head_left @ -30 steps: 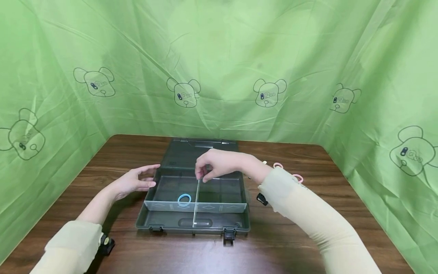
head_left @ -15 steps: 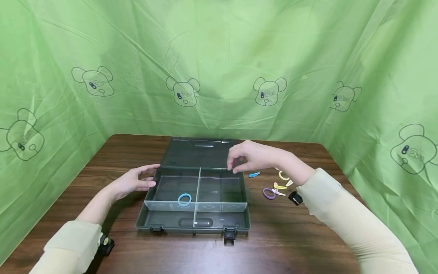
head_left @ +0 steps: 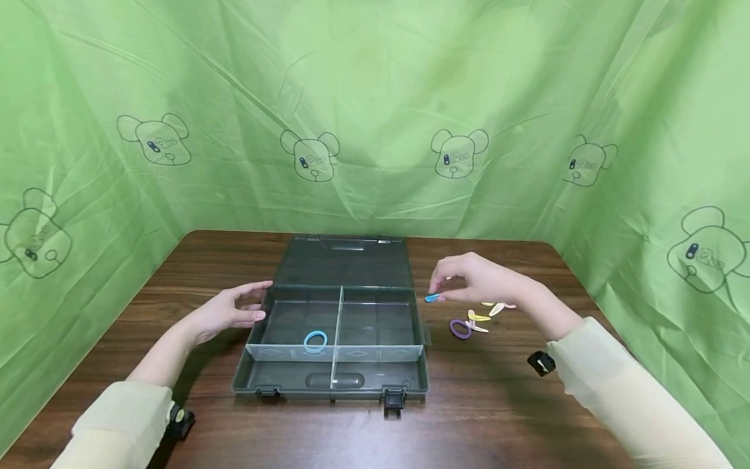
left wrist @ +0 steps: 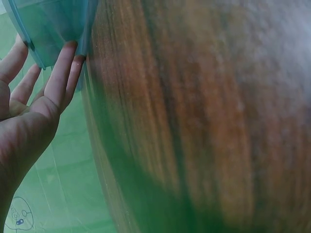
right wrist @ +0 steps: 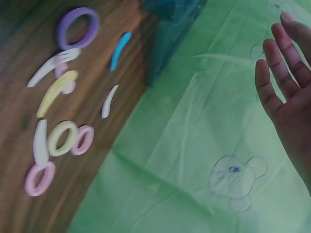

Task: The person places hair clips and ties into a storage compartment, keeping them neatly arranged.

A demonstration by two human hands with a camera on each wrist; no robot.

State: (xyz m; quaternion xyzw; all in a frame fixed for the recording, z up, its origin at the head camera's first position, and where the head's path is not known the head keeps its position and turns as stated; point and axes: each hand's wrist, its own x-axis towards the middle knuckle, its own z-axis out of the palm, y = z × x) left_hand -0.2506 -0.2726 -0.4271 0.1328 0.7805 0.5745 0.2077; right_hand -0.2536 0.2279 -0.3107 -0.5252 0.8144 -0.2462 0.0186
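A dark translucent divider box [head_left: 281,385] stands with its lid [head_left: 351,264] folded back. One light blue hair tie [head_left: 306,342] is in its left rear compartment. My left hand [head_left: 222,314] rests against the box's left side, fingers extended, as the left wrist view also shows. To the right of the box my right hand [head_left: 480,279] is lowered over the table, thumb and fingers apart, fingertips right at a blue hair clip [head_left: 431,298]. In the right wrist view that hand [right wrist: 294,85] has spread fingers and an uncovered palm.
Beside the box lie a purple hair tie [head_left: 452,332], a yellow hair clip [head_left: 480,318] and several pale clips. The right wrist view adds a pale yellow hair tie [right wrist: 52,138] and pink ones [right wrist: 30,182]. Green cloth [head_left: 375,98] surrounds the wooden table [head_left: 305,436].
My right hand has moved right from above the box's middle divider, past its right edge, and down to the blue hair clip. My left hand has stayed at the box's side.
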